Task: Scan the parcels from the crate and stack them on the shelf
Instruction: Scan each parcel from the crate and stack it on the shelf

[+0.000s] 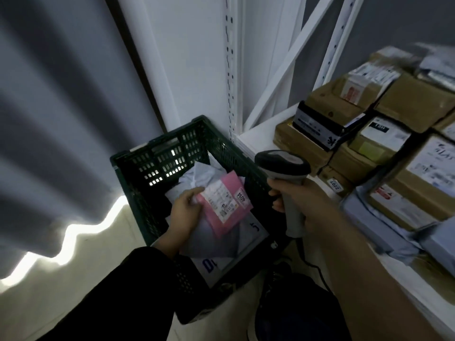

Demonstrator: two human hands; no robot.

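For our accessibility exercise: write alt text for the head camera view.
A person's left hand holds a pink parcel above other parcels in a dark green crate, while the right hand grips a handheld scanner. To the right, a white shelf carries stacked cardboard boxes and grey mailer bags.

One wide-angle camera worn on the head looks forward and steeply down, close over the green crate [157,153] at centre. The white shelf [256,141] crosses the right side and a grey curtain [61,119] fills the left. Both forearms enter from the bottom edge.
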